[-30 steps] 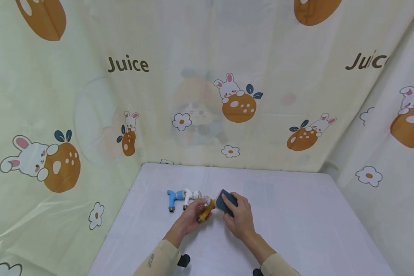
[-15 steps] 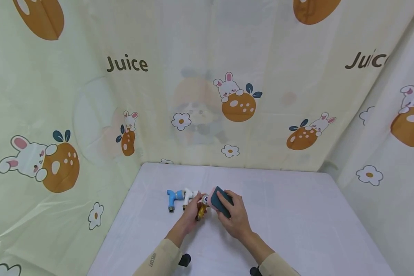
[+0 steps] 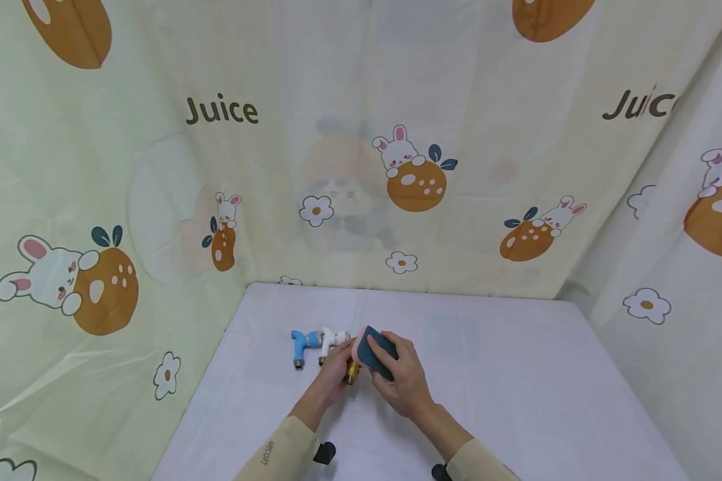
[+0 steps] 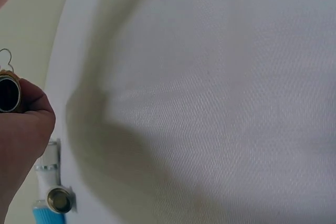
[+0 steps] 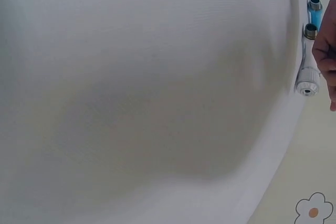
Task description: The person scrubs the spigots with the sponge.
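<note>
"Juice" backdrop (image 3: 337, 87) behind sponge (image 3: 378, 353) and yellow tap (image 3: 352, 371)

1. The curtain (image 3: 487, 107) hangs behind the tabletop (image 3: 517, 381) and along its left and right.
2. Left of the tabletop's middle lies the first tap (image 3: 301, 341), the second tap (image 3: 327, 341) just to its right.
3. Nearer and right of both, the third tap (image 3: 352, 371) sits in the left fingers (image 3: 341, 350).
4. Right of it, the sponge (image 3: 366, 353) is in the right fingers (image 3: 383, 356).

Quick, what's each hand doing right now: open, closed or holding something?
Left hand: closed, holding the yellow tap.
Right hand: closed, holding the blue and pink sponge.
</note>
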### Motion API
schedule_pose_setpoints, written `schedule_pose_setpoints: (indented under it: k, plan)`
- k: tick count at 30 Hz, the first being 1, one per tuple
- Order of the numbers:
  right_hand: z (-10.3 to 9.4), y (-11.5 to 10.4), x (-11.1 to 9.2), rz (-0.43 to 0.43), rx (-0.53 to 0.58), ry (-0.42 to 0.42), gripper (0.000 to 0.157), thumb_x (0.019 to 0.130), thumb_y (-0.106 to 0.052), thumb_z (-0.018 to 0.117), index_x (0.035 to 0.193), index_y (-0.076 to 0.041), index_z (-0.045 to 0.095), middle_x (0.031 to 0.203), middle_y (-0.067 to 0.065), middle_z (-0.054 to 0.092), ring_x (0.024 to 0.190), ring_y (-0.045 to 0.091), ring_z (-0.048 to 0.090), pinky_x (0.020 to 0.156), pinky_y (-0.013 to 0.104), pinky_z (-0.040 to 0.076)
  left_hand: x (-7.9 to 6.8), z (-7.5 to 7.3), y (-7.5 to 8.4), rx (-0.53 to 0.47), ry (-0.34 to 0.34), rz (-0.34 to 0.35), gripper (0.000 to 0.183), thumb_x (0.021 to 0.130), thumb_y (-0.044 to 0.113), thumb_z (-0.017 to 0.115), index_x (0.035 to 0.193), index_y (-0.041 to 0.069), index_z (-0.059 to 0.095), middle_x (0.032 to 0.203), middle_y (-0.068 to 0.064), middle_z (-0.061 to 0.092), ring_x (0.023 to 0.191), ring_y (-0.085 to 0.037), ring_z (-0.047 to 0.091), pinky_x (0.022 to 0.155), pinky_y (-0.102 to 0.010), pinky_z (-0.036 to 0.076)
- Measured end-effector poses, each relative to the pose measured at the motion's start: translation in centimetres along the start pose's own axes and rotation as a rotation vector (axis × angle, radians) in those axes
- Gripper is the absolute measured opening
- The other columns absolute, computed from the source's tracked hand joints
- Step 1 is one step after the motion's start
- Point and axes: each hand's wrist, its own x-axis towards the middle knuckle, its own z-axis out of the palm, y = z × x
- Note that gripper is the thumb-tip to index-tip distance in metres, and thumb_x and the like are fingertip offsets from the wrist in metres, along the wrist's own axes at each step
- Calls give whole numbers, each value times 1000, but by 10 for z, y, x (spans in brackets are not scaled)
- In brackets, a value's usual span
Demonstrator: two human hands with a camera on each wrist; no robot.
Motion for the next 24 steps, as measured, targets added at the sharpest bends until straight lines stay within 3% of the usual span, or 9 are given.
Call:
schedule_pose_setpoints:
  k: [6,16,24]
  plan:
    - [1,2,5,73,53,26,66,87,-19,83,149,-17,59,147,21,53,126,36,53,93,55,59,2,-5,3,-52,10,25,51,109,32,53,154,8,49,143,-13,60,114,-20,59,99,-29,47]
    - [-3,9,7,319,174,-22,64,94,-25,78,153,-21,54,148,15,52,124,31,52,94,50,55,6,-11,0,-34,39,55,52,102,29,68,149,11,56,109,-2,74,95,-16,67,87,-27,53]
    - [-5,13,9,460,301,-29,62,97,-28,74,154,-20,52,146,17,53,132,35,51,102,54,49,3,-10,0,-29,39,70,54,97,25,75,146,13,56,117,-5,75,101,-16,72,98,-41,57]
